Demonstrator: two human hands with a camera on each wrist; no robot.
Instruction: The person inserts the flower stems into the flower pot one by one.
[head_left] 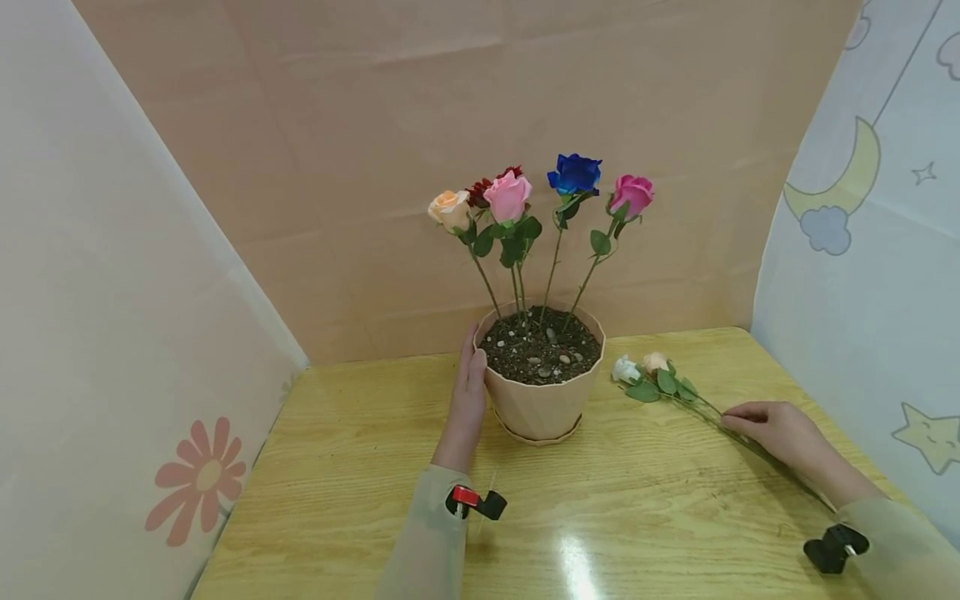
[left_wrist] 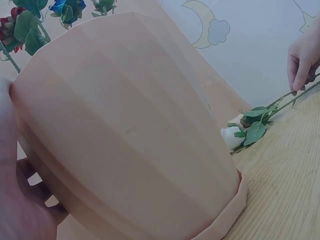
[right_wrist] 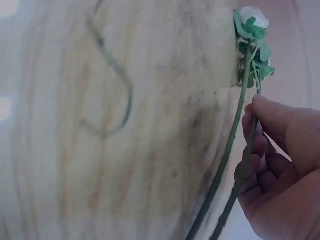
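A peach-coloured flowerpot [head_left: 540, 408] filled with dark soil stands on its saucer on the table. Rising from the soil are a pale orange rose [head_left: 451, 210], a pink rose [head_left: 508, 197], a blue rose [head_left: 575, 174] and a magenta rose [head_left: 632, 195], with dark red petals behind the pink one. My left hand [head_left: 471, 392] lies against the pot's left side, its thumb near the rim. At the right, my right hand [head_left: 776, 429] pinches the stem of a pale peach rose [head_left: 656, 362] between thumb and fingertips. A white rose [head_left: 626, 369] lies alongside it on the table.
The wooden table [head_left: 360, 467] runs back to a tan cloth backdrop [head_left: 360, 192]. Patterned white sheets hang at both sides, the right one bearing a moon [head_left: 862, 171]. A thin curled green strand [right_wrist: 120, 82] shows above the wood in the right wrist view.
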